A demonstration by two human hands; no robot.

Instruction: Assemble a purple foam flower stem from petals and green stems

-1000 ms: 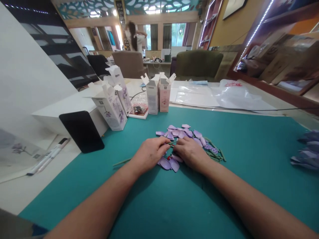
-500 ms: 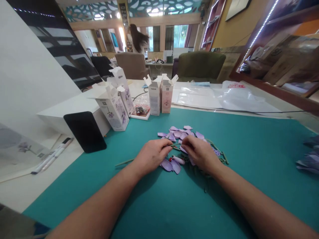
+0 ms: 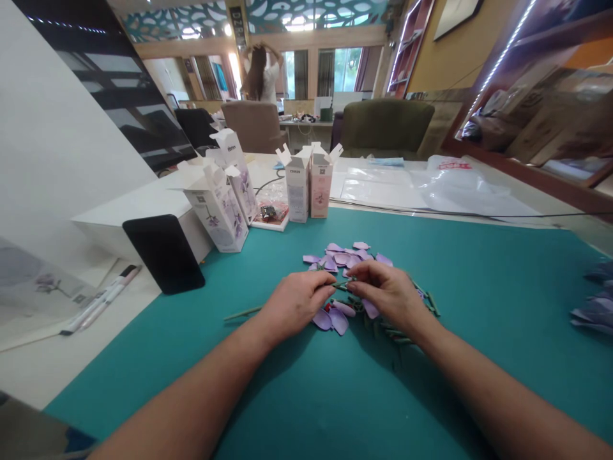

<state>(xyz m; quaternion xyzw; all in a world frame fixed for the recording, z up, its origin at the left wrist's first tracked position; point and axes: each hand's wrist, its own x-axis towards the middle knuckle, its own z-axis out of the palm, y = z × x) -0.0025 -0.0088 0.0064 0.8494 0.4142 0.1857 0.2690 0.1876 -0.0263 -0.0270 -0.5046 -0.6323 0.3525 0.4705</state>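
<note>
My left hand (image 3: 297,301) is closed around a thin green flower stem (image 3: 242,314), whose long end sticks out behind the wrist to the left. Between the two hands, the stem's other end shows beyond my left fingertips. There my right hand (image 3: 391,292) pinches a small green piece at the stem's tip; fingers hide most of it. Loose lilac petals (image 3: 342,259) lie in a pile just beyond both hands. Closer to me, under the fingers, are more lilac petals (image 3: 338,321) with a bit of red. Short green stem pieces (image 3: 398,335) lie partly beneath my right hand.
A black tablet-like panel (image 3: 163,253) leans at the left of the green mat (image 3: 306,396). Opened white boxes (image 3: 218,207) and a pink box (image 3: 320,188) stand behind. Purple pieces (image 3: 594,306) lie at far right. A person (image 3: 261,76) is in the background.
My hands have shifted slightly and the right hand has turned, its fingers now stretched further toward the stem's tip. The person in the background has raised their arms to their head.
</note>
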